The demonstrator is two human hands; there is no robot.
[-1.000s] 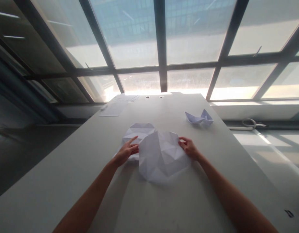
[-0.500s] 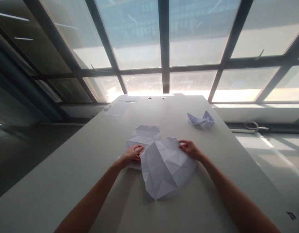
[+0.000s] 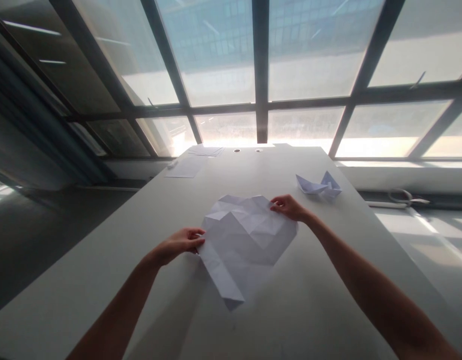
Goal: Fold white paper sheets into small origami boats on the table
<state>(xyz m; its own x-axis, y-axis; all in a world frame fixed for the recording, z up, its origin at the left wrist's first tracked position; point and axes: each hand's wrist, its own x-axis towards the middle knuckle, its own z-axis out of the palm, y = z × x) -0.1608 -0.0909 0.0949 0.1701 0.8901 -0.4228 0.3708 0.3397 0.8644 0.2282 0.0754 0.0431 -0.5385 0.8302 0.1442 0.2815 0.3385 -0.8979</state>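
A creased white sheet of paper (image 3: 249,245) is held up over the table, its near corner hanging toward me. My left hand (image 3: 187,240) pinches its left edge between thumb and fingers. At the upper right edge, my right hand (image 3: 287,206) grips the same sheet. Fold lines run across it in a pattern of triangles and squares. Behind it more creased white paper (image 3: 225,204) shows; whether that is a second sheet I cannot tell.
The long white table (image 3: 140,280) reaches to the windows. Folded paper boats (image 3: 319,186) rest at the right. Flat paper sheets (image 3: 185,167) lie at the far left. A roundish pale object (image 3: 401,197) is beyond the right edge.
My left hand has moved left and my right hand slightly up and inward. The sheet has turned and spread between them, covering more of the paper behind.
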